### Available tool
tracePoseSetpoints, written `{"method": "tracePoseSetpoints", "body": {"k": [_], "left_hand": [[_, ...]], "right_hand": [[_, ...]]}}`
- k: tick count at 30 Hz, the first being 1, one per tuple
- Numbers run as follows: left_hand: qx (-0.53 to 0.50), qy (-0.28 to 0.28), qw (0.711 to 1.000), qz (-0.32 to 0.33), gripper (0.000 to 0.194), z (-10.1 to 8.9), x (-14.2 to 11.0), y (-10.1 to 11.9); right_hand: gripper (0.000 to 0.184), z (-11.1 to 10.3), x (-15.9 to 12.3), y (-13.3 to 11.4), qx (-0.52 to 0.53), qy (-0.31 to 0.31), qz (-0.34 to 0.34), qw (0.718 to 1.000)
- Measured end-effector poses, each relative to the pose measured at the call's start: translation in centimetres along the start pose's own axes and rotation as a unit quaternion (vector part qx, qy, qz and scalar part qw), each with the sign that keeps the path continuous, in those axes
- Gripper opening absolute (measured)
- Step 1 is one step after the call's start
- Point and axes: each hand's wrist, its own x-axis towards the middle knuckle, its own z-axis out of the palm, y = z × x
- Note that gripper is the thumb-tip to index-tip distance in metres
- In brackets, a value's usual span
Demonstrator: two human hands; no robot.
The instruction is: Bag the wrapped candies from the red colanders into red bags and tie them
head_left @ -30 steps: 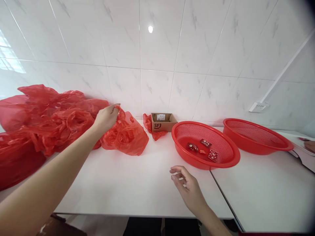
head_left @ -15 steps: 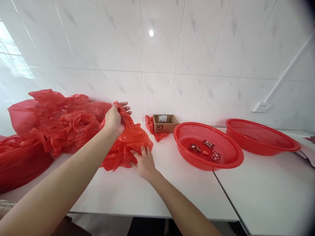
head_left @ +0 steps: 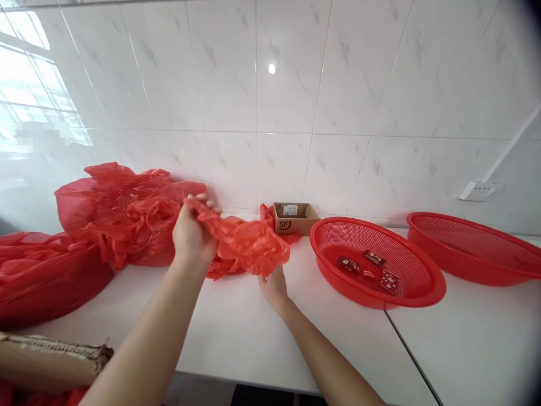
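A crumpled red plastic bag (head_left: 253, 243) is stretched between my two hands above the white table. My left hand (head_left: 193, 234) is closed on its narrow, gathered end. Under the bag's bulky right end is my right hand (head_left: 274, 288), gripping it from below, with most of its fingers hidden by the film. More red film (head_left: 226, 269) lies on the table beneath the held bag. Just left of my left hand rises a large heap of red plastic bags (head_left: 135, 217).
A small cardboard box (head_left: 296, 221) stands by the wall on red film. To its right is a red basket (head_left: 380, 301) holding several small packets (head_left: 374, 258), then a second red basket (head_left: 469, 270). Bagged red bulk (head_left: 51, 287) and a torn cardboard edge (head_left: 54, 355) are at left.
My right hand moved left from beside the basket to the bag and took hold of it. The bag is lifted and drawn out rightward between both hands. The view has shifted left.
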Motion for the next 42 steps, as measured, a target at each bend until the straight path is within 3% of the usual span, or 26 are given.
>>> {"method": "tracePoseSetpoints", "body": {"k": [3, 4, 7, 9, 11, 14, 16, 18, 21, 23, 27, 30, 35, 38, 42], "left_hand": [[0.062, -0.001, 0.996, -0.057, 0.021, -6.0, -5.4, -3.3], [0.149, -0.014, 0.985, -0.089, 0.024, -8.0, -7.5, -4.6], [0.372, -0.077, 0.916, -0.131, 0.03, -12.4, -13.6, -8.0], [0.428, -0.161, 0.877, -0.146, 0.026, -13.0, -16.9, -8.9], [0.433, -0.267, 0.846, -0.157, 0.029, -11.8, -19.0, -8.7], [0.441, -0.433, 0.763, -0.189, 0.055, -9.2, -20.1, -7.3], [0.478, -0.487, 0.704, -0.196, 0.059, -8.7, -20.0, -6.9], [0.551, -0.445, 0.691, -0.146, 0.05, -9.8, -19.6, -7.4], [0.655, -0.293, 0.696, 0.01, 0.04, -13.0, -19.0, -9.2], [0.686, -0.232, 0.682, 0.103, 0.039, -14.6, -18.7, -10.5], [0.727, -0.171, 0.634, 0.202, 0.028, -14.6, -17.9, -11.5], [0.764, -0.146, 0.593, 0.209, 0.027, -13.3, -17.3, -11.9], [0.785, -0.207, 0.551, 0.192, 0.053, -12.3, -15.7, -12.4], [0.79, -0.205, 0.562, 0.137, 0.057, -13.0, -13.9, -11.7], [0.787, -0.209, 0.575, 0.078, 0.059, -14.5, -12.2, -9.9]], "right_hand": [[0.032, -4.4, -3.7, 1.2, 0.065, 0.037, 0.069, 0.995], [0.031, -6.1, -5.0, 1.4, 0.087, 0.047, 0.093, 0.991], [0.025, -10.6, -9.1, 0.7, 0.134, 0.067, 0.153, 0.977], [0.021, -12.2, -11.5, -0.7, 0.123, 0.059, 0.158, 0.978], [0.019, -12.5, -13.3, -2.2, 0.113, 0.032, 0.138, 0.984], [0.025, -11.3, -14.7, -3.1, 0.116, -0.03, 0.141, 0.983], [0.034, -10.3, -15.0, -2.6, 0.11, -0.055, 0.167, 0.978], [0.04, -9.5, -15.1, -1.7, 0.102, -0.057, 0.174, 0.978], [0.04, -9.1, -15.2, -0.8, 0.097, -0.056, 0.136, 0.984], [0.035, -9.1, -15.3, -0.7, 0.094, -0.062, 0.114, 0.987], [0.027, -9.2, -15.4, -1.3, 0.081, -0.066, 0.107, 0.989], [0.025, -9.4, -15.3, -1.8, 0.083, -0.068, 0.103, 0.989], [0.021, -10.1, -15.8, -2.2, 0.202, -0.056, 0.108, 0.972], [0.019, -11.8, -16.0, -1.5, 0.293, 0.044, 0.169, 0.94], [0.031, -15.5, -15.6, -0.4, 0.404, 0.187, 0.272, 0.853]]}}
